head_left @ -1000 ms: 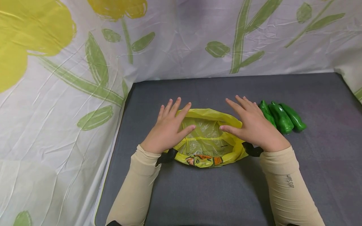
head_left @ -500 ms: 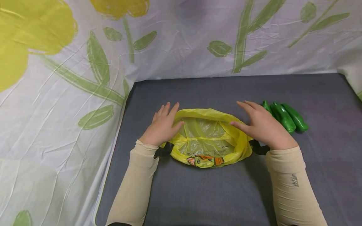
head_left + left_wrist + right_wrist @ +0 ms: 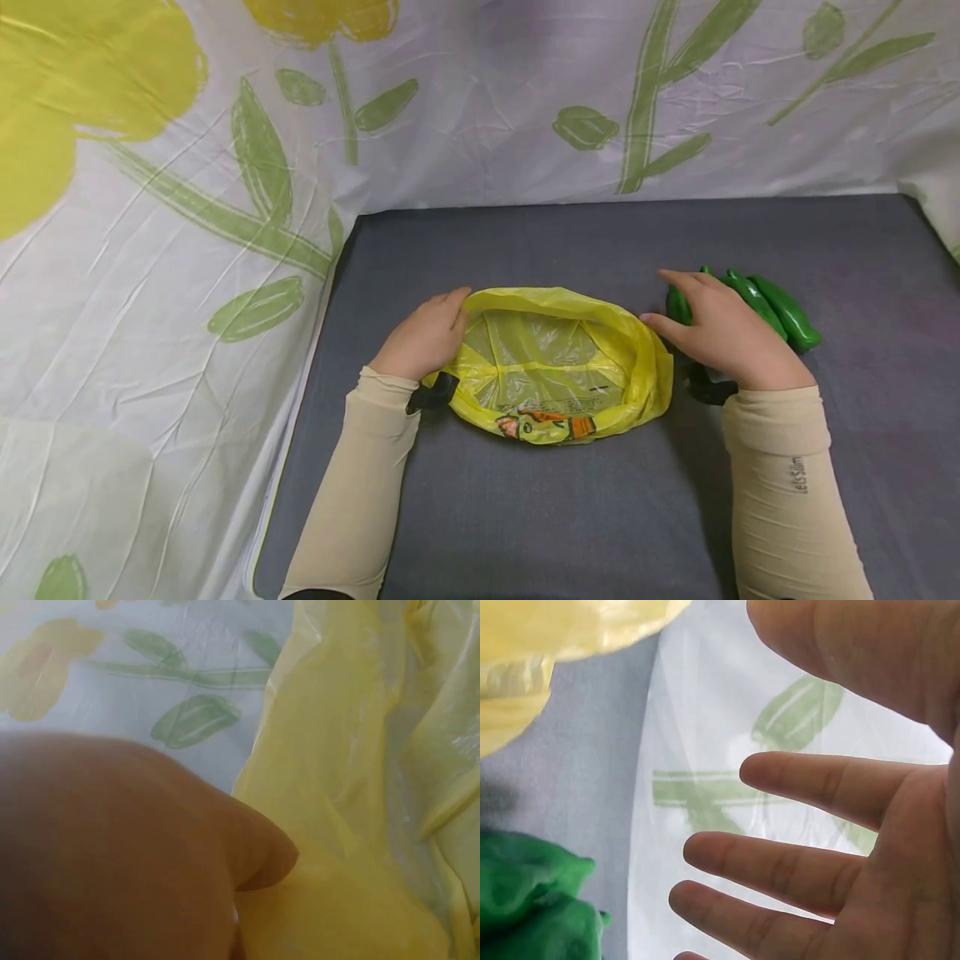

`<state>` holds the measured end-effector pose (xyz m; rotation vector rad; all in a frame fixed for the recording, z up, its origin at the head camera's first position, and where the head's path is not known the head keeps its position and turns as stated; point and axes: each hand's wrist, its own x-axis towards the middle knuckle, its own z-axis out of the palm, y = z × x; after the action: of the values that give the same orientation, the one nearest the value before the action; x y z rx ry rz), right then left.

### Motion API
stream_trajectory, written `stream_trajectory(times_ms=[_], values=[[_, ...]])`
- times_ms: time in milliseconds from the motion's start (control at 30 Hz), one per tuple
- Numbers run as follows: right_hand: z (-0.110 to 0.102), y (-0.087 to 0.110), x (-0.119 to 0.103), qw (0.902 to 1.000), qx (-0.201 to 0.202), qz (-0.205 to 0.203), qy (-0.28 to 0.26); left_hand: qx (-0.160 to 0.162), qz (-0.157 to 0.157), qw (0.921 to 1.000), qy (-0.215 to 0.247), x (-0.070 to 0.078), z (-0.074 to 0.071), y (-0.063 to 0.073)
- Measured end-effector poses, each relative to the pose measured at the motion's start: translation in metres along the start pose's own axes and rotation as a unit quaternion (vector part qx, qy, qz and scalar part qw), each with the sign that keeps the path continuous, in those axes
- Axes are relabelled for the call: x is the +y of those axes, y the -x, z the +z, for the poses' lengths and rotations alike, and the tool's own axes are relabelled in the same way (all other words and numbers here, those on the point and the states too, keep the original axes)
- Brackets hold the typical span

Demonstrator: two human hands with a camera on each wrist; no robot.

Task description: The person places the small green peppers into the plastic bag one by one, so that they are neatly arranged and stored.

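A thin yellow plastic bag [image 3: 555, 367] stands with its mouth spread wide and its rim folded down. At its left rim, my left hand [image 3: 423, 333] pinches the plastic; in the left wrist view the thumb [image 3: 262, 851] lies over the film, while its other fingers are hidden. My right hand [image 3: 731, 329] hovers beyond the bag's right side, fingers apart and holding nothing. Beneath and beside it lie three glossy green peppers [image 3: 783, 312], the leftmost partly covered by the fingers. In the right wrist view, green peppers [image 3: 536, 896] show below the spread fingers [image 3: 780, 870].
A dark grey cloth-covered table [image 3: 555, 517] carries everything. White sheeting [image 3: 480, 133] with yellow flowers and green leaves rises behind the table and along its left side. Black straps [image 3: 708, 387] sit on both wrists, below beige sleeves [image 3: 787, 483].
My left hand has moved left and down onto the bag's left rim, its fingers drawing together. My right hand has moved right, off the bag's mouth to over the peppers.
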<state>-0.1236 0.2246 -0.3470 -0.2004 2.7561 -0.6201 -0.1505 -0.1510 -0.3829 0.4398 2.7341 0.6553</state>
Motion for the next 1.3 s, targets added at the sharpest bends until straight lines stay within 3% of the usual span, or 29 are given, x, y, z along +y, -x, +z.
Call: stream_trajectory(times_ms=[800,1100,1300], values=[[-0.013,0.003,0.052,0.9987,0.02,0.046,-0.004,-0.009,-0.003,0.9999,-0.009,-0.003,0.003,-0.003],[-0.017,0.008,0.062,0.9944,0.05,0.092,0.006,-0.013,-0.007,0.9998,-0.014,-0.003,0.004,-0.003],[-0.018,0.013,0.071,0.9936,0.067,0.09,-0.001,-0.019,-0.007,0.9997,-0.016,-0.002,0.003,-0.003]])
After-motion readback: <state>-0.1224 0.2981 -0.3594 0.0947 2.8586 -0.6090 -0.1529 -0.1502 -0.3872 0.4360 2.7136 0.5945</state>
